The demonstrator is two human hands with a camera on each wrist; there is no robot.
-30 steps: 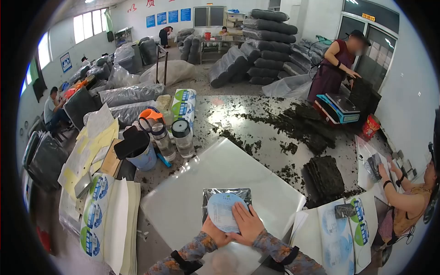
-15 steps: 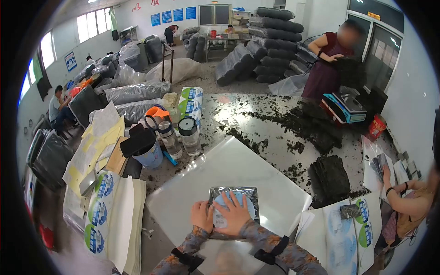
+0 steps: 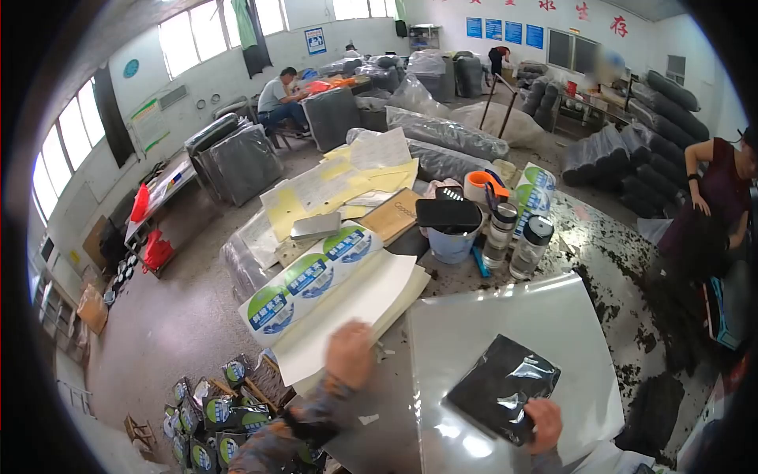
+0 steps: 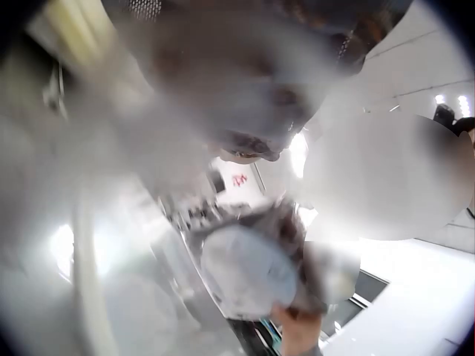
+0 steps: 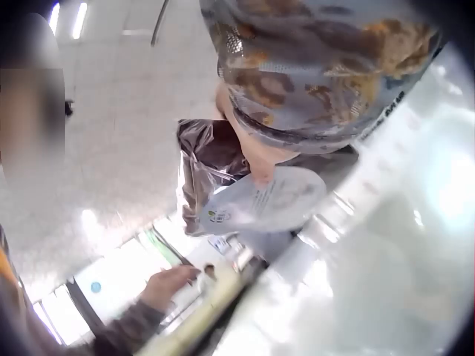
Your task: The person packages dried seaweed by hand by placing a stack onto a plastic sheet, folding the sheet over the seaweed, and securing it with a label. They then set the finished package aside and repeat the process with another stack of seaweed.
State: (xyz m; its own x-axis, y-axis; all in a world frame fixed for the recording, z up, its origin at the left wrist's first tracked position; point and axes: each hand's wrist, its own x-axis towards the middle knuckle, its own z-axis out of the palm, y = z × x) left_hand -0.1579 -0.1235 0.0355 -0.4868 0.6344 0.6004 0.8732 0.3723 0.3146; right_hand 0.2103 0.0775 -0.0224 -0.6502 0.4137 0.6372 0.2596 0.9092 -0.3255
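In the head view my right hand point(image 3: 543, 424) grips the near edge of a flat dark package point(image 3: 493, 387) in shiny clear wrap. Its dark side faces up there, over a pale glossy sheet point(image 3: 442, 324) on the table. From the right wrist, a round pale-blue label point(image 5: 289, 204) shows on the package's other face, with a digit of that hand lying on it. My left hand point(image 3: 350, 354), blurred, is over the stack of printed label sheets point(image 3: 379, 304) to the left, apart from the package. It appears loosely bent, with nothing visible in it.
Two clear bottles point(image 3: 530, 249) and a blue bucket point(image 3: 454, 245) holding a black object stand behind the sheet. Dark flakes point(image 3: 632, 308) litter the table's right side. Several finished-looking packages point(image 3: 225, 411) lie low at the left. Other people work around the room.
The view has swung left. Both hands were flat on the labelled package; now the right hand holds it with its dark side up, and the left hand has moved away to the label sheets.
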